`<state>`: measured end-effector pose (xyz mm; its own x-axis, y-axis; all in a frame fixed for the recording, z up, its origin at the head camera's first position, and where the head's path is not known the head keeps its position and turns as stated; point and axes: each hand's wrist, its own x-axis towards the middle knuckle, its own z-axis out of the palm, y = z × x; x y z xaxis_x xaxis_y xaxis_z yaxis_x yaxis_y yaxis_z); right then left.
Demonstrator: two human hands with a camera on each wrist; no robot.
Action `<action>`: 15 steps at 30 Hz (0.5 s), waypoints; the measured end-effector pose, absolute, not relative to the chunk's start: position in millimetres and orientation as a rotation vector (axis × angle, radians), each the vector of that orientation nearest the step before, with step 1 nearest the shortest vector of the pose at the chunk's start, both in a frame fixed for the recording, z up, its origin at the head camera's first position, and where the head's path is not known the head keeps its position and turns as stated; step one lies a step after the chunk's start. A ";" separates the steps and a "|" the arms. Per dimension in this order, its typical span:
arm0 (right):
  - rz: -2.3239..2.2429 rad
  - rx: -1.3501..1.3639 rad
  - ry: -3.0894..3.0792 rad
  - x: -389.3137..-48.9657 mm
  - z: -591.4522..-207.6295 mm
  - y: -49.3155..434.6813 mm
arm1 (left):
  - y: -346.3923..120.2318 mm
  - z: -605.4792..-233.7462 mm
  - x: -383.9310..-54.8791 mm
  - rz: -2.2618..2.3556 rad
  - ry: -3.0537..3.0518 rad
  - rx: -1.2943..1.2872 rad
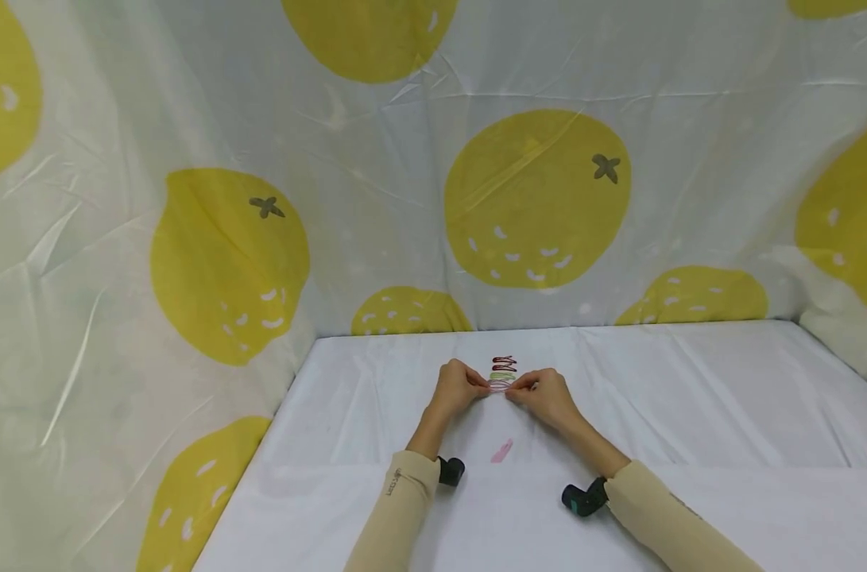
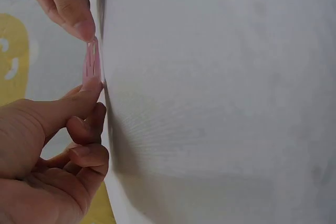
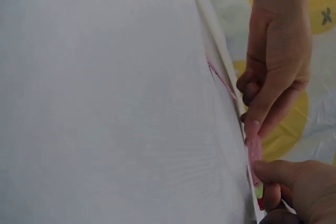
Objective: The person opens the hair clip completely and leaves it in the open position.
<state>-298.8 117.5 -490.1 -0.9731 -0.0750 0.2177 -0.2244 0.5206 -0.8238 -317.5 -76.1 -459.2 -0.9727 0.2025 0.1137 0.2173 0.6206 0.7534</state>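
Note:
A short column of snap hair clips lies on the white tabletop in the head view: dark red clips (image 1: 504,363) at the far end, then a light green clip (image 1: 502,376). At the near end is a pink hair clip (image 2: 92,62). My left hand (image 1: 458,389) pinches one end of it between thumb and finger. From the other side, my right hand (image 1: 550,397) pinches the opposite end. Closer to me, another pink hair clip (image 1: 501,451) lies slanted by itself, between the forearms.
A white cloth (image 1: 662,397) covers the table. Behind and to the sides hangs a pale curtain (image 1: 376,199) printed with yellow fruit. Black wrist devices (image 1: 585,498) sit by both beige sleeves, low over the tabletop.

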 end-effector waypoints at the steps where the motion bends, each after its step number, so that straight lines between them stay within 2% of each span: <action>1: 1.427 0.264 -2.604 -299.8 -490.5 116.6 | -75.7 -459.5 -318.1 -1.307 -2.813 -0.342; 9: 1.402 0.227 -2.610 -295.5 -489.4 114.9 | -80.7 -462.2 -315.9 -1.288 -2.800 -0.254; 15: 1.459 0.197 -2.647 -281.9 -486.5 122.3 | -90.8 -459.3 -301.8 -1.335 -2.798 -0.216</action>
<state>-281.9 122.3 -486.5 -0.9853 -0.0592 0.1603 -0.1671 0.5290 -0.8320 -301.8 -90.8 -459.3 -0.9898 0.1107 0.0899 0.1395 0.6216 0.7708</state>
